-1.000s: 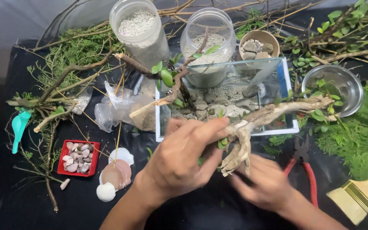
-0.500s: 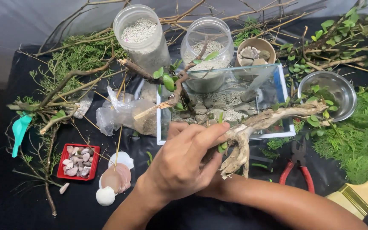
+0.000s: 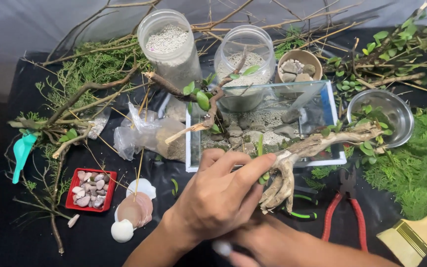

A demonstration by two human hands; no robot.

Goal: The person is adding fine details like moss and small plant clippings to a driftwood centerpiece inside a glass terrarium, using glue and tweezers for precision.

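Observation:
My left hand point(image 3: 223, 193) reaches across in front of me, its forefinger and thumb pinching the pale driftwood branch point(image 3: 317, 146) near its forked root end, beside small green leaves. The branch lies tilted over the front rim of a glass tank point(image 3: 339, 160) that holds grey gravel and stones. My right hand point(image 3: 258, 242) sits low under the left wrist, mostly hidden, with something small and white showing at its fingers; what it grips cannot be made out. A second leafy twig point(image 3: 203, 106) leans across the tank's left corner.
Two clear jars of gravel point(image 3: 166, 42) stand behind the tank, with a bowl of stones point(image 3: 297, 66) and a steel bowl point(image 3: 386, 113). Red-handled pliers point(image 3: 344, 212), a brush point(image 3: 416, 235), shells point(image 3: 134, 210), a red tray of pebbles point(image 3: 91, 190), a plastic bag point(image 3: 144, 133) and green sprigs surround it.
My right hand has slid left from beside the branch root to beneath my left wrist. The left hand keeps its pinch on the driftwood, which has barely moved.

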